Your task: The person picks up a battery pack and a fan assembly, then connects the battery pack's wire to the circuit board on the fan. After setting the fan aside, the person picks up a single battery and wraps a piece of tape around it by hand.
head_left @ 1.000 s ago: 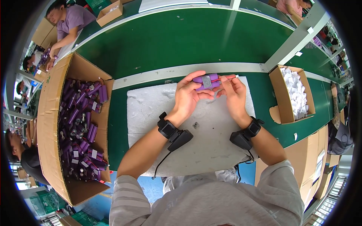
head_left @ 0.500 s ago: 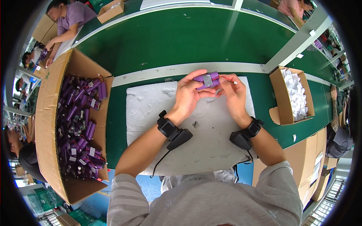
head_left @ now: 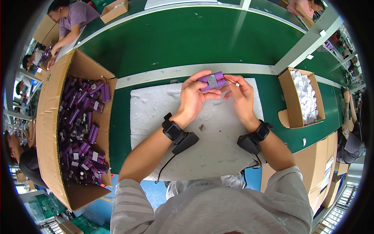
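Note:
My left hand [head_left: 191, 95] grips a purple battery pack [head_left: 219, 82] by its left end, above the far edge of a white foam board [head_left: 156, 117]. A grey patch [head_left: 212, 80] is on the pack's upper face. Red and dark wires [head_left: 230, 78] run from its right end to a small white plug [head_left: 237, 84]. At that end my right hand [head_left: 243, 99] has its fingers bent around the wires, the plug lying against them. The fingertips are partly hidden.
On the left stands a large open cardboard box [head_left: 50, 128] full of similar purple packs [head_left: 83, 128]. A smaller carton [head_left: 292, 99] of white paper pieces [head_left: 306, 97] is at the right. Beyond the board, a pale rail [head_left: 156, 75] crosses the green table [head_left: 175, 43]. Other people work around.
The pack has shifted slightly left and tilted in my left hand. My right fingers have drawn back from its body onto the wires, and the plug has swung a little left.

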Demonstrator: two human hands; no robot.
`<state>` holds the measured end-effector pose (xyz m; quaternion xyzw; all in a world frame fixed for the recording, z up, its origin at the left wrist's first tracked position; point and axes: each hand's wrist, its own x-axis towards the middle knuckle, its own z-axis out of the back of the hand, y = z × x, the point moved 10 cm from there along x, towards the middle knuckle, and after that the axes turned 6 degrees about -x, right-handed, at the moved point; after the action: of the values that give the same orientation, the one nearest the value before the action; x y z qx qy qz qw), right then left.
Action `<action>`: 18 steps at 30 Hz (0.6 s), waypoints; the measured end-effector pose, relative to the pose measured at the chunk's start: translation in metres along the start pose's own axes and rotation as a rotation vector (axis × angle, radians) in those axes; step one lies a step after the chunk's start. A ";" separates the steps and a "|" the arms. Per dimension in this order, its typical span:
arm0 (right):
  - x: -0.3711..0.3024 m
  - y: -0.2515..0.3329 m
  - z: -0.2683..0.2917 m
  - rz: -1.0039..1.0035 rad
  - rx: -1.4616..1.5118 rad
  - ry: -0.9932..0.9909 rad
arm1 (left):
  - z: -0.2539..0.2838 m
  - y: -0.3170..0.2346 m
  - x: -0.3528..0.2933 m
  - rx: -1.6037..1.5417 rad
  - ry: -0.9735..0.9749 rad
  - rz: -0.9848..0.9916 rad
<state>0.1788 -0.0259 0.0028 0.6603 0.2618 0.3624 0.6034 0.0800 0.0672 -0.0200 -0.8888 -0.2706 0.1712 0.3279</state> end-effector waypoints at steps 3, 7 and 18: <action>0.001 0.001 0.000 0.008 -0.030 -0.006 | 0.000 -0.001 0.000 -0.006 -0.004 -0.005; 0.001 0.001 0.000 0.004 -0.021 0.010 | -0.001 -0.001 0.000 0.004 0.000 -0.007; 0.000 0.000 0.000 -0.005 0.029 0.022 | -0.002 -0.001 0.000 0.029 0.018 -0.013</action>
<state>0.1787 -0.0254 0.0025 0.6642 0.2752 0.3643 0.5920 0.0806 0.0672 -0.0181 -0.8837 -0.2708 0.1650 0.3442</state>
